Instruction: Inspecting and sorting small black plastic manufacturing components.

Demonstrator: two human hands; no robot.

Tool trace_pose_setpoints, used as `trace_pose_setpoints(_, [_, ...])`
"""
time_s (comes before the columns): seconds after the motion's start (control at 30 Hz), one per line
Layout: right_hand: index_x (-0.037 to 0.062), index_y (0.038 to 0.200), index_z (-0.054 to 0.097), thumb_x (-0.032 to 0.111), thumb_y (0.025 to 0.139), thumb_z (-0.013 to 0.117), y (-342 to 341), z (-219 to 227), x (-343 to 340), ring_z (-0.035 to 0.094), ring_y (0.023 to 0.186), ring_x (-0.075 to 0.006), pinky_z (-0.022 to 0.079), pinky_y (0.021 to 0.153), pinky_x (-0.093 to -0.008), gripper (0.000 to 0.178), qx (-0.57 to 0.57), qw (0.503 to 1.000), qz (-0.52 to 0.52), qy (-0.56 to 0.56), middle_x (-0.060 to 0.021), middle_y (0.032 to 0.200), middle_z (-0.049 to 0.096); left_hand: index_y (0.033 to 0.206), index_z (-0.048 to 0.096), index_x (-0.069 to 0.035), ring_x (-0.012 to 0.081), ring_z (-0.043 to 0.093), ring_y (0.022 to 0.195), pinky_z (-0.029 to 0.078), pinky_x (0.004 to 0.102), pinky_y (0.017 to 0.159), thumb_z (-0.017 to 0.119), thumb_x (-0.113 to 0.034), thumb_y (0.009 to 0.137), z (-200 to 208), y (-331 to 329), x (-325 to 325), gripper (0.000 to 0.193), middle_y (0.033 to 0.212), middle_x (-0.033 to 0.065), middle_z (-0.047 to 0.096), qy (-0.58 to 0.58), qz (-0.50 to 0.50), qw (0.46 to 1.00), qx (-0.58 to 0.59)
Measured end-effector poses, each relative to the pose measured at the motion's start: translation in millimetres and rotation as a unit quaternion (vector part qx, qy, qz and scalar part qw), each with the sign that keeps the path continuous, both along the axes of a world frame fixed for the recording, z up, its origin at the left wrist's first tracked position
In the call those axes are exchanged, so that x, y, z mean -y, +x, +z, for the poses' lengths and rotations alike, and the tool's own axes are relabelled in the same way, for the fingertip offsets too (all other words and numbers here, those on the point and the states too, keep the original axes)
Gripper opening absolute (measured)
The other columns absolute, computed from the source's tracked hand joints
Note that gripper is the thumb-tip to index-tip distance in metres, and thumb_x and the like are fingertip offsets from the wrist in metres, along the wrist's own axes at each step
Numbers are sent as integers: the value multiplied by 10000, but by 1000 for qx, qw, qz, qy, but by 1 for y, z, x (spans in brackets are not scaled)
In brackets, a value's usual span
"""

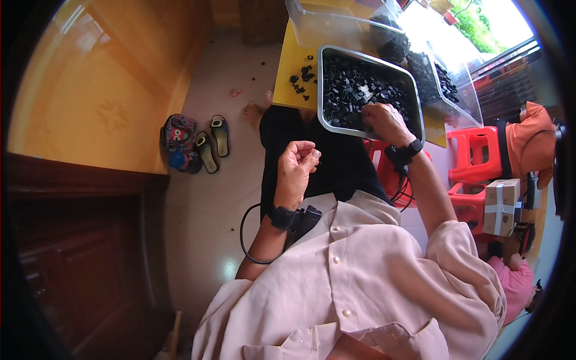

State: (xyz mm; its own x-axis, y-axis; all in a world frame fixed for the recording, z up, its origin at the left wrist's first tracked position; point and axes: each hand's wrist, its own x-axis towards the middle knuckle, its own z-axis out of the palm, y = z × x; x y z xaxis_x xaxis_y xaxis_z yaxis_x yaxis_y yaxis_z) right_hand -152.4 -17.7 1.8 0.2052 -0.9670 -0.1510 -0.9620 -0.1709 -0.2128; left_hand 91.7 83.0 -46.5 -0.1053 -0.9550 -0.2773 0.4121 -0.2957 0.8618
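Small black parts, many of them ring-shaped, cover the bottom of a metal-rimmed tray (420, 114) that rests on the near edge of the yellow table. My right hand (387, 123) reaches over the tray's near side, fingers curled down among the parts; its fingertips are hidden. Over my lap, in front of the tray, my left hand (296, 171) is closed with thumb and fingers pressed together. Whatever lies in that pinch is too small to make out. Several loose black parts (305, 77) lie on the yellow tabletop (292, 54) left of the tray.
Clear plastic bins (336, 27) with black parts stand behind and right of the tray. Red stools (474, 153), a taped cardboard box (501, 207) and other people (531, 141) are on the right. Sandals (219, 137) and a patterned bag (180, 132) lie on the floor at left.
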Motion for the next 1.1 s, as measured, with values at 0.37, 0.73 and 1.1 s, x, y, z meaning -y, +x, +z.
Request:
trace_pose_setpoints(0.37, [32,871,659,42,727,643,-20,-21,-4,654,761,-251,505,691,-325,145,307,944,-84,-93,-144,820,671,1006,566,-49,63,570,746,462,187,656,627,-105,869,26,-6,6,160,886,35,631,-37,-3,997,71])
trace_pose_setpoints(0.73, [6,1015,627,74,839,638,-46,-3,-18,607,721,-92,488,628,-209,189,665,714,-219,31,-37,850,645,1047,565,-31,74,581,750,482,190,659,630,-103,867,75,-76,35,204,895,41,629,-95,-94,980,145])
trace_pose_setpoints(1.1, [16,990,635,88,854,632,-51,9,-31,628,735,-100,502,638,-208,153,694,692,-182,86,-48,871,664,1144,549,-41,97,590,814,510,217,694,615,-76,872,66,-122,67,283,987,57,607,-64,-116,982,136])
